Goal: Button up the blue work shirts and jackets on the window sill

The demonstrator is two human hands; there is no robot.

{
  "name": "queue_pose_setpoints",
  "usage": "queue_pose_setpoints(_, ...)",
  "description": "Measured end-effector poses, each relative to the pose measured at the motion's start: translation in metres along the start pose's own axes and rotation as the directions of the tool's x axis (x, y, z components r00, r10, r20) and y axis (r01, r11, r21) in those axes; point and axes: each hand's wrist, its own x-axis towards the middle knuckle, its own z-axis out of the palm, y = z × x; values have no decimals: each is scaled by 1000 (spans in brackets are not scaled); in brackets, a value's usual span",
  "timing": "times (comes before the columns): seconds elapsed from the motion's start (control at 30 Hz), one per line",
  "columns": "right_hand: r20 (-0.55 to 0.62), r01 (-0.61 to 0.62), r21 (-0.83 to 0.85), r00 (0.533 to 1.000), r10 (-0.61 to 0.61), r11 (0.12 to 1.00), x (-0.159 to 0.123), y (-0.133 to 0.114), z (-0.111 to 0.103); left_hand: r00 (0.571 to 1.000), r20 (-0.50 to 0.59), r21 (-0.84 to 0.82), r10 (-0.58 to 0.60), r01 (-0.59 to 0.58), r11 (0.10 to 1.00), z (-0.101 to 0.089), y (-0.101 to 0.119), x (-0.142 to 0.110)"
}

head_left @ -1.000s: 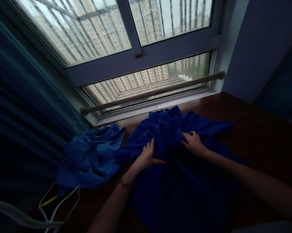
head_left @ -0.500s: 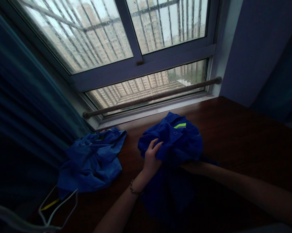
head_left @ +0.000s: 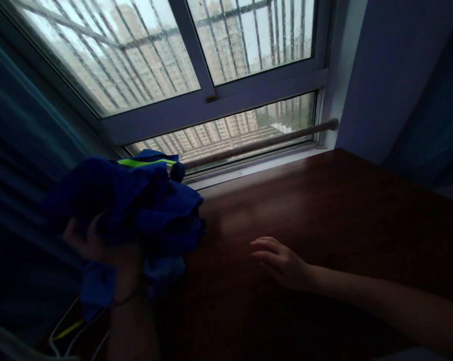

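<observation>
A bunched dark blue garment [head_left: 158, 200] with a bright yellow-green stripe is in my left hand [head_left: 106, 245], at the left of the head view. The hand is blurred, with fingers against the cloth. Beneath it, part of a lighter blue garment [head_left: 96, 286] shows; the rest is covered. My right hand [head_left: 281, 261] is over the brown wooden tabletop [head_left: 286, 200], fingers stretched out and apart, holding nothing. Whether it touches the wood I cannot tell.
A barred window [head_left: 249, 45] with a horizontal rail [head_left: 271, 144] stands behind the table. Blue curtains [head_left: 23, 150] hang at the left. White wire-like loops [head_left: 66, 341] and a yellow strip [head_left: 68, 329] lie at the lower left. A wall [head_left: 392, 75] rises at the right.
My left hand has carried the dark blue garment from mid-table to the left, over the lighter blue one. My right hand has let go of it and stays over the table.
</observation>
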Motion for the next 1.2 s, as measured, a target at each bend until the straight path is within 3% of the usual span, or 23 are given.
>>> queue_pose_setpoints(0.07,44,19,-3,999,-18,1000,-2,1,6,995,-69,167,77,-64,984,-2,-15,6)
queue_pose_setpoints(0.1,62,30,-5,998,-29,1000,-3,1,7,997,-49,245,56,-42,968,-2,-21,7)
queue_pose_setpoints(0.17,88,43,-6,995,-42,999,-5,1,9,990,75,367,-121,86,926,-3,-27,7)
queue_pose_setpoints(0.23,107,45,-8,993,-44,999,-6,1,10,940,221,431,-261,146,891,-3,-27,6)
queue_pose_setpoints(0.3,126,45,-11,991,-43,999,-7,1,11,904,344,443,-254,83,893,-2,-25,6)
queue_pose_setpoints(0.4,151,49,-14,987,-47,999,-8,1,11,857,499,410,-130,-101,907,1,-22,2)
queue_pose_setpoints(0.43,159,51,-15,986,-48,999,-8,1,11,806,585,368,-87,-169,914,2,-20,0)
queue_pose_setpoints(0.47,170,55,-17,984,-51,998,-9,2,11,724,689,296,-38,-234,926,2,-19,-4)
queue_pose_setpoints(0.57,199,68,-11,978,-64,998,-10,3,12,366,929,51,45,-247,968,-1,-10,-18)
queue_pose_setpoints(0.6,206,74,-5,976,-71,997,-10,3,13,267,962,3,52,-202,979,-4,-4,-22)
queue_pose_setpoints(0.63,212,79,1,974,-77,997,-10,3,13,204,977,-26,59,-161,987,-7,2,-26)
queue_pose_setpoints(0.67,218,84,6,972,-83,996,-10,3,14,184,981,-43,68,-137,990,-11,10,-30)
queue_pose_setpoints(0.7,226,89,9,970,-89,996,-9,3,15,198,976,-66,93,-136,989,-14,19,-32)
queue_pose_setpoints(0.77,252,96,10,963,-95,995,-8,2,15,274,942,-145,192,-180,973,-21,39,-37)
queue_pose_setpoints(0.83,285,102,6,953,-100,995,-7,0,13,322,897,-237,304,-231,944,-26,63,-44)
queue_pose_setpoints(0.9,327,111,0,939,-105,994,-8,-1,12,311,855,-342,415,-262,902,-27,88,-57)
queue_pose_setpoints(0.97,375,153,16,915,-147,988,-13,-1,14,263,803,-470,534,-272,840,-25,115,-79)
queue_pose_setpoints(1.03,338,159,25,928,-158,987,-21,-2,26,201,708,-630,677,-253,734,-19,139,-111)
queue_pose_setpoints(1.13,132,0,-42,991,6,999,-27,-7,63,-16,504,-855,863,-149,497,-12,164,-161)
queue_pose_setpoints(1.17,63,-83,-75,994,88,994,-25,-9,79,-55,468,-881,882,-103,461,-11,168,-175)
queue_pose_setpoints(1.2,1,-166,-107,986,167,980,-20,-13,95,-63,466,-884,883,-73,462,-10,171,-186)
